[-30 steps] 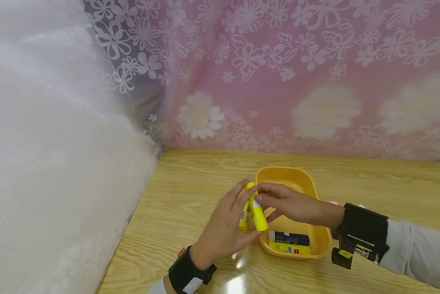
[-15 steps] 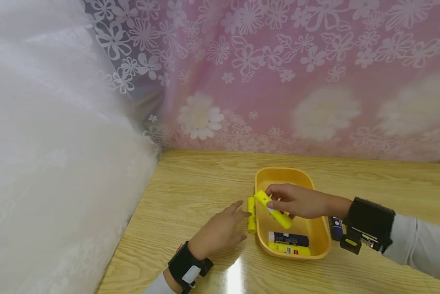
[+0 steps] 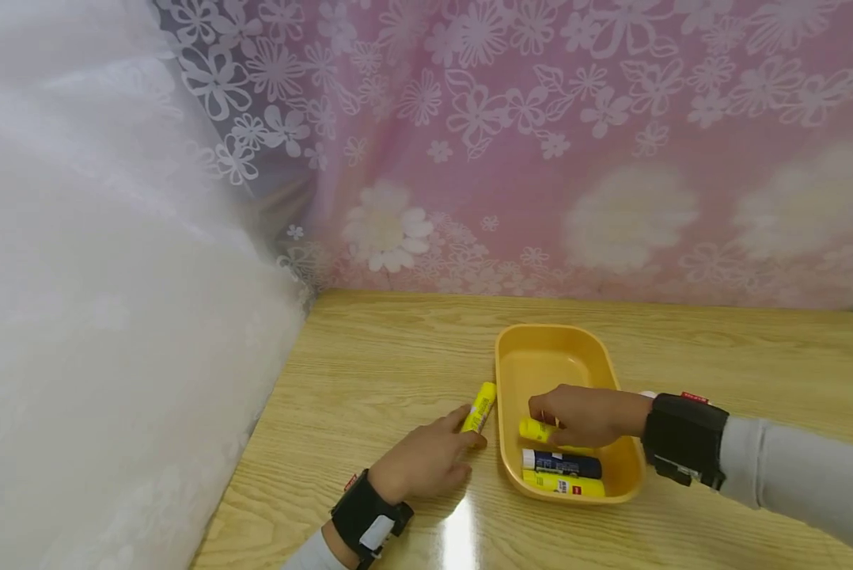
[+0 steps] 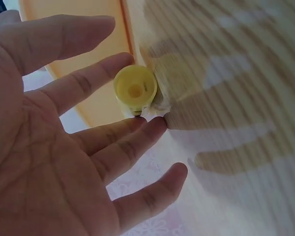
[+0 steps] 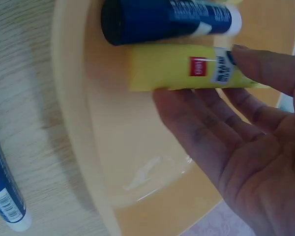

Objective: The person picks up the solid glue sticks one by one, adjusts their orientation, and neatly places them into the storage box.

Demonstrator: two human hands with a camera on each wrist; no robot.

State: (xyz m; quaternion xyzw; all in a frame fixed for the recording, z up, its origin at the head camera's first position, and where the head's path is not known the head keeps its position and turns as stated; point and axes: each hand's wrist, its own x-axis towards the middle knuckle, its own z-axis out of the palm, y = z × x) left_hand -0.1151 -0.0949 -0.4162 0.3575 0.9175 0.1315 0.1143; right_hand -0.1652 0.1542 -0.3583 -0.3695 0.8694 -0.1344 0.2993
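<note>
Head view: a pale sheet (image 3: 113,317) hangs at the far left; a pink floral curtain (image 3: 512,182) closes off the back of the wood-grain table (image 3: 384,348). Next comes the left hand (image 3: 426,459), black strap (image 3: 369,514) at its wrist, fingers spread wide and nearly straight. They stand to both sides of the outer yellow stick (image 3: 479,408), which lies slantwise on the table, far end near the left wall of the orange tray (image 3: 506,396). Whether the fingertips press it I cannot tell; the left wrist view shows its round end between index and middle fingers.

Inside the tray, the right hand (image 3: 583,416) holds the inner yellow stick (image 3: 536,430) in a narrow pinch, thumb to one side and fingers to the other, as the right wrist view confirms. Whether this stick rests on the tray floor cannot be determined. Just beside it, on the near side, lies the blue stick (image 3: 562,464), white end pointing left; next to that, by the near wall, the lower yellow stick (image 3: 564,484), red mark uppermost.

The right wrist view also shows a loose blue stick (image 5: 7,189) outside the tray, on the table. The right sleeve (image 3: 804,483) runs to the right-hand edge.
</note>
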